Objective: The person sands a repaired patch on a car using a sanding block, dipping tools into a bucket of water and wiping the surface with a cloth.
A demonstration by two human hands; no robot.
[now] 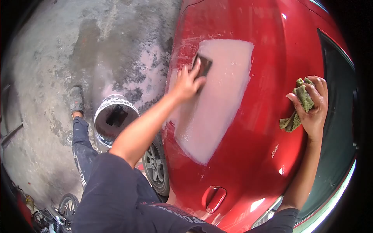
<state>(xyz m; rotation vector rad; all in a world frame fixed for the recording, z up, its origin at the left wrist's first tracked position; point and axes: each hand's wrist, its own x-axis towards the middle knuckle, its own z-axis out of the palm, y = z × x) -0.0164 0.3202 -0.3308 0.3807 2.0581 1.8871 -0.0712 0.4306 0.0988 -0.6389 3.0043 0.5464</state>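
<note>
My left hand (187, 83) holds a dark flat block (205, 69) against the upper left part of a pale, wet-looking patch (229, 73) on the red car panel (268, 50). Its index finger lies along the block, and the thumb is at the block's lower side. On the right, my right hand (314, 106) grips a crumpled green cloth (304, 99) between thumb and fingers, over the panel beside the dark window (334, 155). Part of the cloth hangs down to the left.
A white-rimmed bucket (116, 97) with a dark object inside stands on the stained concrete floor (50, 77). Near it are a car wheel (155, 165) and a shoe-clad foot (76, 99). A red door handle (216, 199) is low in view; a motorbike (58, 217) is at lower left.
</note>
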